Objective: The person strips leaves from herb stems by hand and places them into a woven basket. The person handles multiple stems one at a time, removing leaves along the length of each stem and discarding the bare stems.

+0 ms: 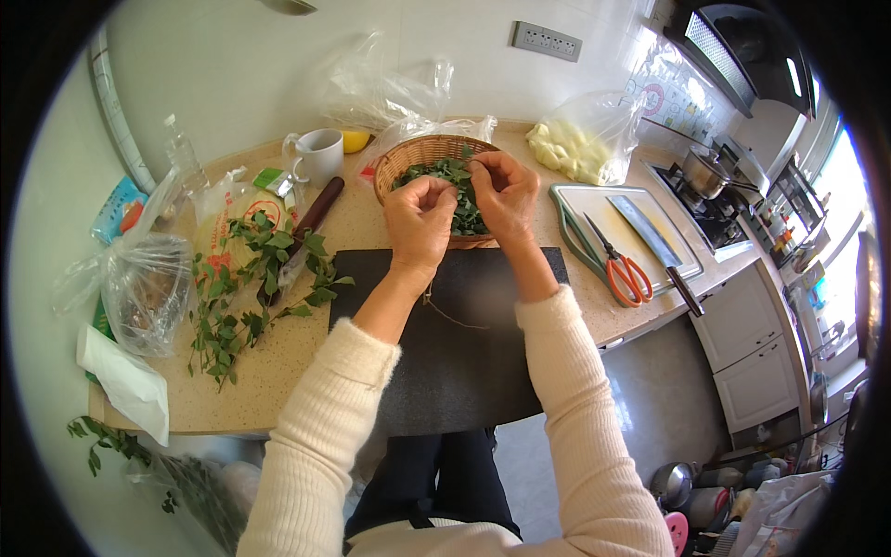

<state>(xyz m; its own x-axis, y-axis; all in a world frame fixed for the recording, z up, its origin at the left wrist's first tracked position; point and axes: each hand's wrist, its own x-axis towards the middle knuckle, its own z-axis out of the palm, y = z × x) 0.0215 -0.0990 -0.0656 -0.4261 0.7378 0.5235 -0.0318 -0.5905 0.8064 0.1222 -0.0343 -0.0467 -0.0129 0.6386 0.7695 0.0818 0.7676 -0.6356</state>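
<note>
My left hand is over the near left rim of a round wicker basket, thumb and fingertips pinched together. Whatever may be between those fingertips is too small to make out. Over the right side of the basket, my right hand pinches what looks like a small green sprig. Loose green leaves fill the basket below both hands. A black mat lies in front of it, under my forearms, with a thin stem on it. Leafy green branches are spread on the counter to the left.
A dark-handled tool, a white mug and plastic bags stand left. To the right, a cutting board carries a cleaver and orange-handled scissors. A bag of pale yellow pieces sits behind it. A pot rests on the stove.
</note>
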